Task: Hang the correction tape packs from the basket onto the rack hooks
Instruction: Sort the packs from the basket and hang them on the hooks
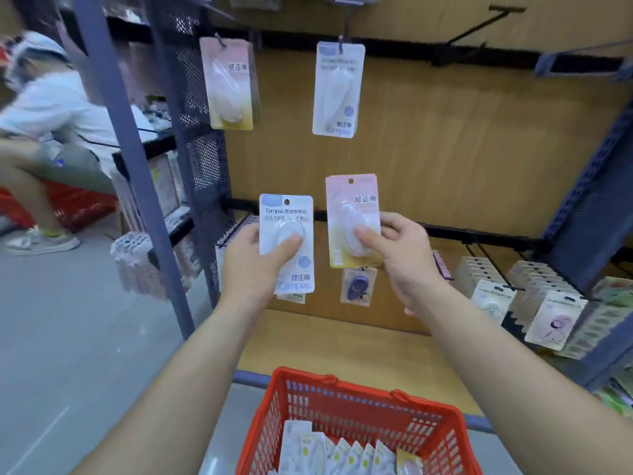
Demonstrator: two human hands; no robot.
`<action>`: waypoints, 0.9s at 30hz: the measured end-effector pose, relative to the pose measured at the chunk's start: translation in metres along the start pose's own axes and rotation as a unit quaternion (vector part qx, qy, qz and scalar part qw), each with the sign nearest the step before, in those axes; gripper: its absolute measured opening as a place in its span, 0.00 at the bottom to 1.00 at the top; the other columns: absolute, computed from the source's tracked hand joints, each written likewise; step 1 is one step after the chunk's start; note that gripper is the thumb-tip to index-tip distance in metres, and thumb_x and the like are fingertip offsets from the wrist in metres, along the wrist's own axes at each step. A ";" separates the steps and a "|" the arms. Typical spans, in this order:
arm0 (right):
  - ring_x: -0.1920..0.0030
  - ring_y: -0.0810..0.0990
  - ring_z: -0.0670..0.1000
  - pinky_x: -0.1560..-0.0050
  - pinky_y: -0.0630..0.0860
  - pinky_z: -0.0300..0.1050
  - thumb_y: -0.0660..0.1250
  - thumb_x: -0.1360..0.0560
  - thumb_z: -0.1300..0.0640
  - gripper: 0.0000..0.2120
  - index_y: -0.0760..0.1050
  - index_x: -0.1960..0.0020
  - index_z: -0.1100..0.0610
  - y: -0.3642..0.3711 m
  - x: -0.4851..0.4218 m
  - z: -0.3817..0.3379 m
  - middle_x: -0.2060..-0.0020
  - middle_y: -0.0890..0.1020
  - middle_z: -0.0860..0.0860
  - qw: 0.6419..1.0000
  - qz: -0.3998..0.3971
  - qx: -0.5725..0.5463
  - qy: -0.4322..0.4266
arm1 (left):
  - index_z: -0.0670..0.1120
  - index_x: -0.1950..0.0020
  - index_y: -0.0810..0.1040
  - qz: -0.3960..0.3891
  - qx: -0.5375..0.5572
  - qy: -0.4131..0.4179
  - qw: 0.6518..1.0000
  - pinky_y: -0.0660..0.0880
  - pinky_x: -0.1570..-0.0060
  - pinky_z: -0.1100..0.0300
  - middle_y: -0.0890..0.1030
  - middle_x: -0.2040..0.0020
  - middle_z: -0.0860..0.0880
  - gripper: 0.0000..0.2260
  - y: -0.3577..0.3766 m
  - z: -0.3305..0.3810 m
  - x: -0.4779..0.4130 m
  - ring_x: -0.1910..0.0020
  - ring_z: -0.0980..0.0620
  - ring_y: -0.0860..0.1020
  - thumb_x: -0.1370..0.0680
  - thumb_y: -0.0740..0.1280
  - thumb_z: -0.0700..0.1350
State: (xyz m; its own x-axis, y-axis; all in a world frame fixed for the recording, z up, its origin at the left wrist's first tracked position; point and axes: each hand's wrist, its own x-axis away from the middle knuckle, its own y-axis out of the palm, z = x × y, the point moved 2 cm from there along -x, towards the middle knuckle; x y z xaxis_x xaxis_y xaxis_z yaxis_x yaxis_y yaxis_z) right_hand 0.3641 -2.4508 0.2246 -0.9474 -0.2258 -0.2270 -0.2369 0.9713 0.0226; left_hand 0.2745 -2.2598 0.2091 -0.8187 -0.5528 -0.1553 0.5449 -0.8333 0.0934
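Observation:
My left hand (pixel 251 260) grips a white-and-blue correction tape pack (pixel 286 214), thumb on its blister. My right hand (pixel 399 248) grips a pink-and-yellow correction tape pack (pixel 352 193) the same way. Both packs are upright in front of the rack, below its upper hooks. Higher up, a pink pack (pixel 227 84) hangs on the left hook and a white pack (pixel 337 90) hangs on the middle hook (pixel 340 42). A bare hook (pixel 479 29) sticks out at the upper right. The red basket (pixel 342 395) at the bottom holds several more packs (pixel 342 454).
The lower rail at the right carries full hooks of other packaged goods (pixel 496 296). A wooden shelf board (pixel 325 344) lies behind the basket. A dark mesh panel and posts (pixel 202 132) stand to the left. A person (pixel 51 125) crouches at the far left beside another red basket.

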 end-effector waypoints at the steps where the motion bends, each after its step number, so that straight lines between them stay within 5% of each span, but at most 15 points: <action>1: 0.49 0.88 0.54 0.46 0.83 0.53 0.74 0.24 0.61 0.11 0.80 0.42 0.58 0.009 -0.008 -0.011 0.50 0.88 0.53 1.000 0.000 0.007 -0.010 | 0.50 0.47 0.81 0.010 0.000 0.017 1.000 0.85 0.55 0.48 0.88 0.52 0.53 0.08 -0.008 0.008 -0.002 0.55 0.52 0.87 0.24 0.76 0.44; 7: 0.52 0.85 0.51 0.68 0.81 0.47 0.69 0.19 0.47 0.14 0.77 0.41 0.56 0.083 -0.054 -0.061 0.50 0.86 0.53 0.996 -0.052 0.065 -0.044 | 0.51 0.45 0.79 0.071 -0.019 0.087 0.993 0.84 0.58 0.52 0.86 0.51 0.53 0.08 -0.055 0.034 -0.016 0.55 0.53 0.86 0.22 0.74 0.48; 15: 0.50 0.85 0.52 0.62 0.85 0.47 0.67 0.18 0.56 0.07 0.74 0.42 0.57 0.162 -0.104 -0.081 0.49 0.84 0.53 0.996 -0.030 0.033 -0.079 | 0.53 0.44 0.74 0.114 0.035 0.076 0.990 0.80 0.68 0.60 0.82 0.51 0.54 0.05 -0.091 0.032 -0.032 0.60 0.61 0.84 0.18 0.68 0.50; 19: 0.48 0.84 0.52 0.60 0.85 0.48 0.65 0.19 0.60 0.07 0.74 0.41 0.57 0.196 -0.130 -0.095 0.48 0.81 0.49 0.995 -0.038 0.022 -0.094 | 0.54 0.44 0.73 0.106 0.081 0.038 0.990 0.83 0.56 0.45 0.82 0.47 0.52 0.05 -0.106 0.028 -0.043 0.50 0.48 0.84 0.18 0.66 0.45; 27: 0.49 0.85 0.52 0.62 0.84 0.44 0.66 0.19 0.58 0.07 0.75 0.42 0.53 0.222 -0.159 -0.095 0.49 0.83 0.48 0.993 -0.029 0.037 -0.108 | 0.54 0.44 0.75 0.080 0.088 0.069 0.991 0.77 0.70 0.65 0.84 0.59 0.61 0.09 -0.126 0.023 -0.050 0.62 0.62 0.84 0.18 0.67 0.41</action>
State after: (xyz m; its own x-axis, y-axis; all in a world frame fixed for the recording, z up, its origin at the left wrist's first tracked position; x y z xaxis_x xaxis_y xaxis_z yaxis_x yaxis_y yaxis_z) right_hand 0.4417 -2.2064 0.3578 -0.8621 -0.2685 -0.4298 -0.2662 0.9616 -0.0669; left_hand 0.2426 -2.1275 0.2278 -0.6860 -0.6810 -0.2561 0.6154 -0.7309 0.2950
